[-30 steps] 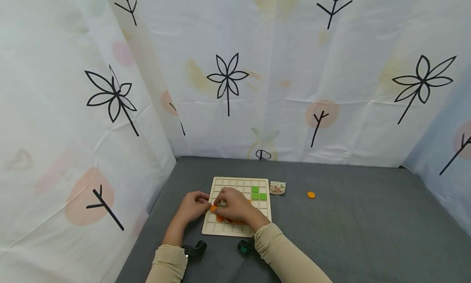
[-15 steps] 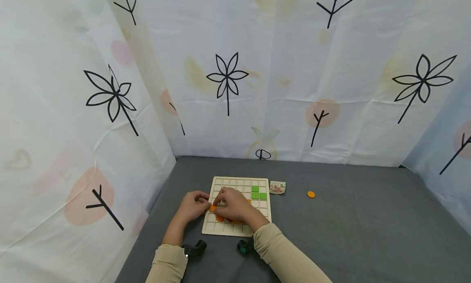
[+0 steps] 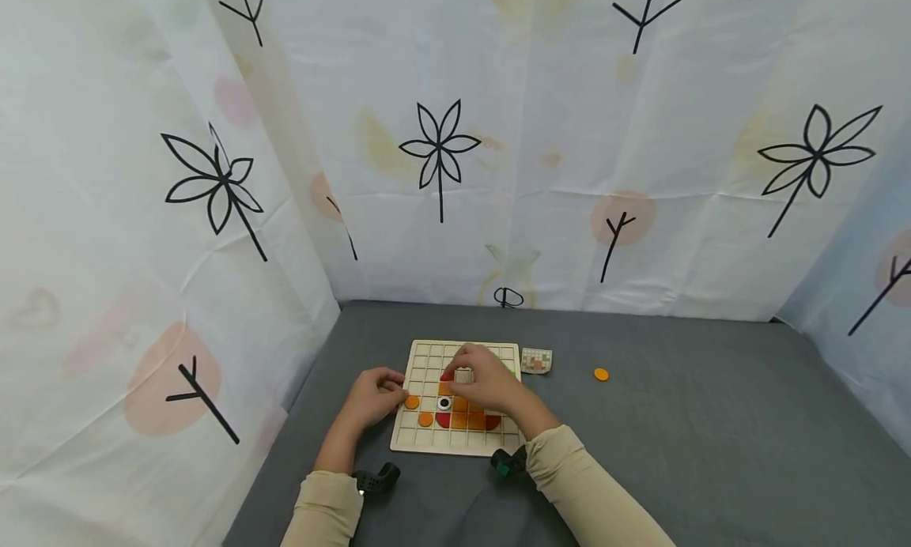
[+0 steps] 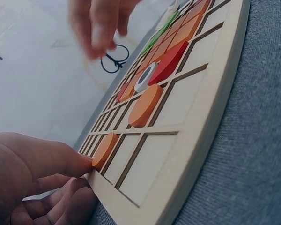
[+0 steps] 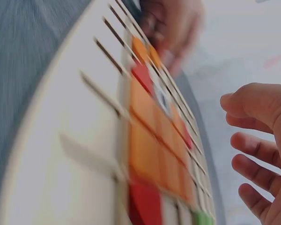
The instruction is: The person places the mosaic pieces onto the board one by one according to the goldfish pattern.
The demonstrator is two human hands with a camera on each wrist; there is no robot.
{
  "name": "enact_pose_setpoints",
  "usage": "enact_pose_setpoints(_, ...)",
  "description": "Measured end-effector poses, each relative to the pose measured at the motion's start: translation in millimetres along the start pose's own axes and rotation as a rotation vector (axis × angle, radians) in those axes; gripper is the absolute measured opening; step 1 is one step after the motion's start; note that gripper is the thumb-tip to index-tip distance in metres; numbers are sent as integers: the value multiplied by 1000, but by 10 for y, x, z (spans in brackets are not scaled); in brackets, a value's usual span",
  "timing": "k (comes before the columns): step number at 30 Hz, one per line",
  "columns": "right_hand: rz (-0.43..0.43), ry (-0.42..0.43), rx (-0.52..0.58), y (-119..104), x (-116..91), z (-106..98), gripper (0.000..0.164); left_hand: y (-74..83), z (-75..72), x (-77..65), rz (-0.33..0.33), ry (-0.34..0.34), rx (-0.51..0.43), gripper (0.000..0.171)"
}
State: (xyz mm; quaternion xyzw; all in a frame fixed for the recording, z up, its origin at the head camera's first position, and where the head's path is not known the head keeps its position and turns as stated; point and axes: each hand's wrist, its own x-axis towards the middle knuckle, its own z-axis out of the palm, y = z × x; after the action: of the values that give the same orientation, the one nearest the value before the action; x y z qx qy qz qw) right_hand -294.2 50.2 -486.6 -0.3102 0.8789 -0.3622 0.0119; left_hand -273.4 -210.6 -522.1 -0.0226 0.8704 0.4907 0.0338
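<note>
A wooden grid board lies on the grey table. Orange discs sit in cells on its left side. Further right are a white disc with a black centre, orange squares and red curved pieces. At the board's left edge my left hand rests, its thumb tip touching the outermost orange disc and the other fingers loosely bent beside the rim. My right hand hovers above the board, holding nothing, fingers loosely spread in the right wrist view. It partly hides the green tiles.
A small printed card with a coloured grid lies beside the board's right edge. One loose orange disc is farther right on the grey table. A patterned white curtain stands behind and at the sides.
My right hand has let go of the orange disc at the board's left side and moved up and to the right, uncovering the pieces there. My left hand has stayed in place.
</note>
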Motion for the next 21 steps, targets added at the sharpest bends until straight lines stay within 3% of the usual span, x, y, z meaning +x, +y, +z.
enact_pose_setpoints(6, 61, 117, 26, 325, -326, -470, 18, -11, -7, 2, 5, 6, 8, 23)
enact_pose_setpoints(13, 126, 258, -103, 869, -869, -981, 17, -7, 5, 7, 6, 13, 7, 23)
enact_pose_setpoints(21, 239, 283, -159, 1290, -1384, -1337, 22, -11, 21, 8, 11, 15, 9, 24)
